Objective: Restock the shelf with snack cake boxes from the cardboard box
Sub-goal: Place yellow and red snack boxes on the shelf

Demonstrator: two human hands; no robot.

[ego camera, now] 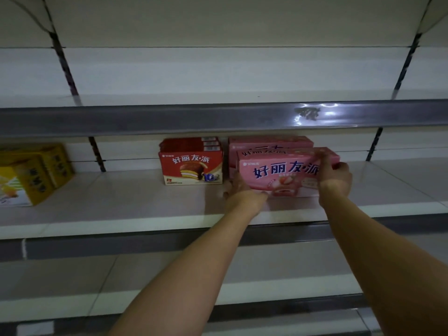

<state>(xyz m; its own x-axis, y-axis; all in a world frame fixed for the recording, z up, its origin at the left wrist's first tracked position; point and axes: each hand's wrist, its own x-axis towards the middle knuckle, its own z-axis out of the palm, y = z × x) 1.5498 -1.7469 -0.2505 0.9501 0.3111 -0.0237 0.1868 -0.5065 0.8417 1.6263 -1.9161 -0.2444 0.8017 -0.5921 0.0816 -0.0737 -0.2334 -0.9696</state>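
On the middle shelf (135,202), both hands grip a pink box (283,173), left hand (238,190) and right hand (335,178); next, slide it back flush against the pink row.

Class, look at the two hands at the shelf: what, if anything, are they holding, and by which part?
Both hold the front pink snack cake box: the left hand at its lower left end, the right hand gripping its right end.

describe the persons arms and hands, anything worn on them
Both forearms are bare from the frame's lower edge up to the wrists: no sleeves in view. The left hand and right hand show no gloves, and no watch or bracelet. The dim picture hides any rings.
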